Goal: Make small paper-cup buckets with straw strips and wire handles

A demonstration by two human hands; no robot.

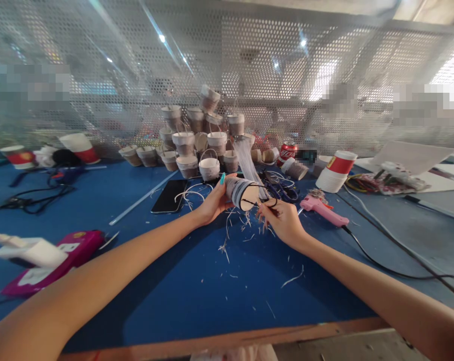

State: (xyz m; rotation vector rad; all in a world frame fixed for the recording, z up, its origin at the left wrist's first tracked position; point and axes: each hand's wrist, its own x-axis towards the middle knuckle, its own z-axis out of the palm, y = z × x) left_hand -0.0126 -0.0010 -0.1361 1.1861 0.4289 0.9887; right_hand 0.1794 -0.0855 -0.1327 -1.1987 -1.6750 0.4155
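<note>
Left hand: grip wrapped round the side of a striped cup, which I have lying over on its side, off the desk as far as I can tell, pale round end turned right and towards me. Right hand: grip seems pinched on a dark cord at that end; my fingers hide the exact contact.

Risks, my judgement. A hard tug on the cord could twist the cup loose or slip the cord off. Squeezing too much may dent the wall. Pink glue gun lies near my right wrist; if hot, which I cannot see, a careless swing could burn. White scraps below could cling to anything sticky. Stacked little buckets stand close behind; an elbowing reach forward might topple them.
</note>
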